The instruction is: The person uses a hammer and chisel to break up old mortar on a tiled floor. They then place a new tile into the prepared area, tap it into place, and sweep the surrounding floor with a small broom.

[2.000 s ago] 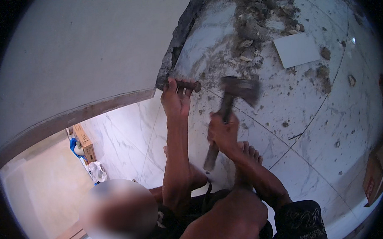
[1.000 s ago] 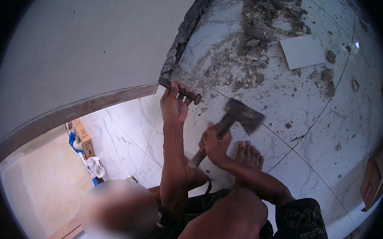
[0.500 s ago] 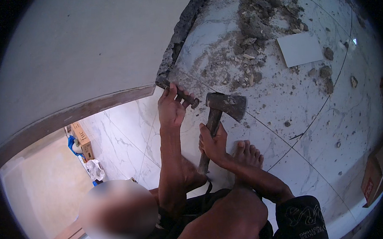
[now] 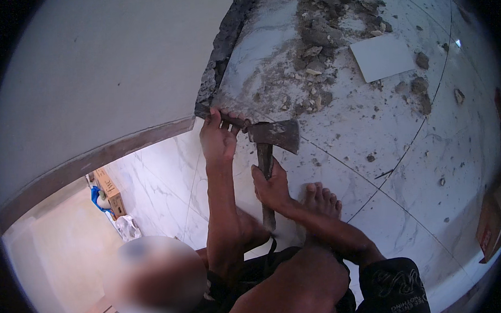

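Note:
My left hand [image 4: 218, 142] is closed round a short, dark metal chisel [image 4: 236, 122]. The chisel's far end rests at the corner where the wall's broken lower edge [image 4: 209, 83] meets the door opening. In my right hand [image 4: 272, 188] is the wooden handle of a hatchet [image 4: 276, 135], gripped partway down. Its blade points right, and the blunt back of its head is at the chisel's struck end, touching or nearly so. The chisel's middle is partly covered by my left fingers.
Grey mortar rubble [image 4: 318, 36] lies along the marble-patterned floor [image 4: 342, 214] beyond my hands, near a loose white tile [image 4: 382, 58]. A cardboard box [image 4: 491, 224] stands at far right. Through the doorway are another carton [image 4: 109, 190] and a white plastic bag [image 4: 128, 228]. My bare foot [image 4: 322, 201] is close to the hatchet.
The hatchet has swung left, closing the gap to the chisel's end. My left hand still holds the chisel against the wall corner; the whole view has shifted slightly.

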Available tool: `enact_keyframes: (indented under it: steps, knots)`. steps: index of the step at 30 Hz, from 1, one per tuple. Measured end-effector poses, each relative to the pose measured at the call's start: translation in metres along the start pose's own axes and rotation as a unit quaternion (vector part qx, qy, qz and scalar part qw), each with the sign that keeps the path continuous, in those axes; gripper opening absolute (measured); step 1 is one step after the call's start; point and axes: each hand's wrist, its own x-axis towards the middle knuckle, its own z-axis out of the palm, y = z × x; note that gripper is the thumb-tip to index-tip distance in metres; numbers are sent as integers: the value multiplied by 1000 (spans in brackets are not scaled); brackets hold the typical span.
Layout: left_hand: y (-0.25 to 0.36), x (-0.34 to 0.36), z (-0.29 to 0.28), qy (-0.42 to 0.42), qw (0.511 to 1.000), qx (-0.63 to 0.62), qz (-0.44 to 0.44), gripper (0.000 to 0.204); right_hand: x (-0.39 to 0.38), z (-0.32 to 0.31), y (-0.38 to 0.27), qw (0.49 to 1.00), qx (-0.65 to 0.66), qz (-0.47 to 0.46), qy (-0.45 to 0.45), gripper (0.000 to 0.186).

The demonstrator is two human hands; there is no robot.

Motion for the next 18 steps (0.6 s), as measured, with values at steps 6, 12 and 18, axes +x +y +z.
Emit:
enact_keyframes:
  steps: [6,12,18]
  knots:
    - [-3,-5,17,-98,994,26,-29,17,-3,-7,-36,988,138,26,63,15]
    - [-5,13,45,-112,994,-2,-7,15,19,-15,-67,985,153,5,86,18]
    - [0,27,55,-108,993,-37,1,19,22,-17,-90,990,131,25,54,17]
